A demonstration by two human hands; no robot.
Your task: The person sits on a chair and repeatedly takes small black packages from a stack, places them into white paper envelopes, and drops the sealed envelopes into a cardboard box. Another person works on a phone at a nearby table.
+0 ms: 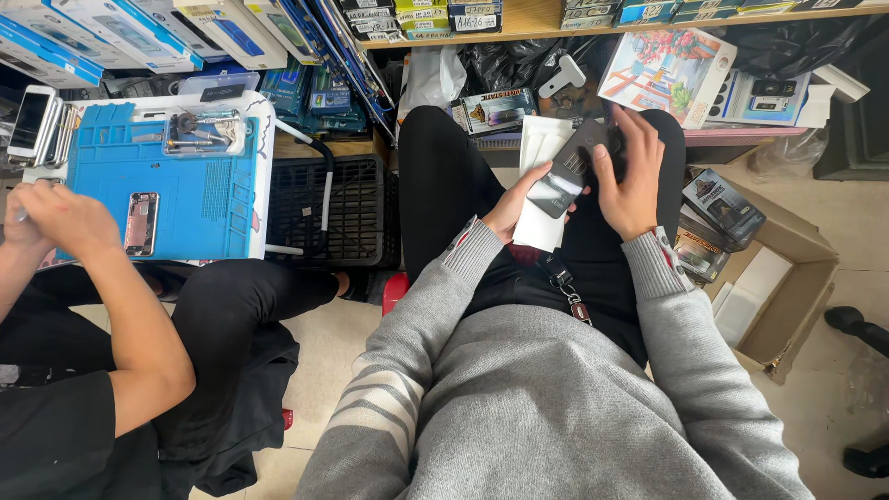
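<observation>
I sit in a grey sweater and black trousers, with both hands over my lap. My left hand holds a flat white packet from below, its fingers around the packet's lower edge. On top of the packet lies a dark phone-shaped slab, tilted. My right hand grips the slab's right side, thumb across its face. A key clip hangs at my waist.
At the left, another person's hands work at a blue repair mat bearing a phone frame. A black crate stands beside it. An open cardboard box sits at my right. Shelves of boxed goods run along the top.
</observation>
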